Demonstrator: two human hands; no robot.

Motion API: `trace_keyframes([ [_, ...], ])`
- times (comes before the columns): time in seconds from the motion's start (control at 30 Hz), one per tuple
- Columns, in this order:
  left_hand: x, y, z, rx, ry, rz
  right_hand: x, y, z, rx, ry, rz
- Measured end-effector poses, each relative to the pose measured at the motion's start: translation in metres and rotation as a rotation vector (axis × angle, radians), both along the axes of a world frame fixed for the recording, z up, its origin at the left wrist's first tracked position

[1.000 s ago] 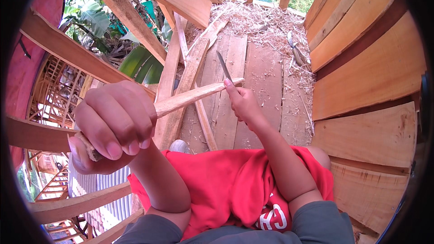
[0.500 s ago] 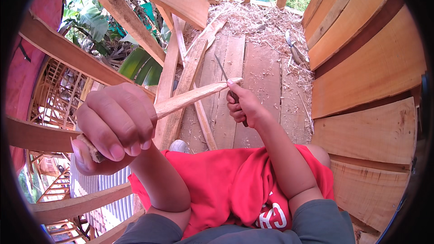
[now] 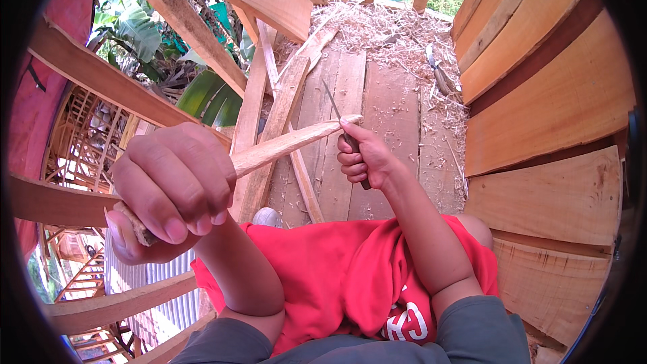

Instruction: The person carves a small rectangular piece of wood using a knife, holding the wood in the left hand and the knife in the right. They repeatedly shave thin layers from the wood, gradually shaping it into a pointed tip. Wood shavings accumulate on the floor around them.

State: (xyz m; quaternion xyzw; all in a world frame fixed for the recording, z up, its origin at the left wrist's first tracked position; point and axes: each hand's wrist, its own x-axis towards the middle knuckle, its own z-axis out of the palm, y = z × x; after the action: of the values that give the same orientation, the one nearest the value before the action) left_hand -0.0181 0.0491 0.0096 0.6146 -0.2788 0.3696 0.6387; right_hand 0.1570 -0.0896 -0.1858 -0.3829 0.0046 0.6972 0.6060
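Observation:
A pale wooden stick [image 3: 283, 143], its surface cut in facets, slants across in front of me from lower left to upper right. My left hand [image 3: 172, 185] is closed round its near end, and a bit of the rough butt pokes out below the fingers. At the far end my right hand [image 3: 364, 154] grips a knife [image 3: 331, 101] by its dark handle. The thin blade points up and away, crossing close to the stick's tip. My right thumb rests by the tip, against the wood or the blade; I cannot tell which.
Plank flooring [image 3: 387, 135] lies ahead, with wood shavings [image 3: 377, 30] heaped at its far end. A curved blade tool [image 3: 435, 67] lies among shavings by the right board wall [image 3: 539, 128]. Loose timber pieces [image 3: 280, 111] lean left of the floor, beside open railing beams [image 3: 182, 20].
Hardly anything differs. The knife blade and right hand have shifted very slightly, while the left hand keeps its hold on the stick.

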Motion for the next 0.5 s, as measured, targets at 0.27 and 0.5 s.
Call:
trace_keyframes([
  [0.27, 0.0012, -0.0010, -0.0006, 0.000, -0.012, -0.002, -0.0005, -0.0002, 0.0021, -0.001, 0.013, 0.004],
  [0.5, 0.0011, -0.0022, -0.0005, -0.013, -0.010, 0.003, 0.0017, -0.0013, -0.0031, 0.053, 0.114, -0.007],
])
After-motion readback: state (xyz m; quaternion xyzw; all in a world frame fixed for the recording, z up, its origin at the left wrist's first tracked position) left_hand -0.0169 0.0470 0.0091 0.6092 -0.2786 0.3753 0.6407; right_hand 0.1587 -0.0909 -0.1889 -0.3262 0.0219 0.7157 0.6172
